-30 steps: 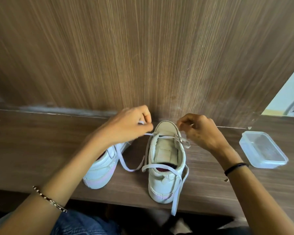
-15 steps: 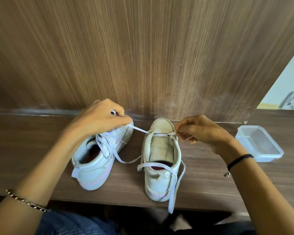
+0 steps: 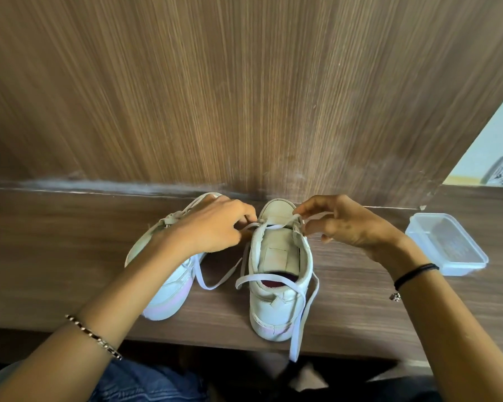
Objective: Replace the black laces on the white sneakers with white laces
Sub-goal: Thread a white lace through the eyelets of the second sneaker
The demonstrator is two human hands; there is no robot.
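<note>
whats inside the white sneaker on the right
Inside the white low-top sneaker, a dark red insole shows at the heel opening. The cream tongue covers everything toward the toe, and a flat white lace crosses the opening.

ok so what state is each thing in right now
left hand: pinching the white lace
right hand: pinching the white lace
sneaker on the right: upright, laced through front eyelets only
white lace: ends loose, one dangling past the heel
sneaker on the left: white-laced, partly hidden behind the left hand
plastic container: lid off
</note>
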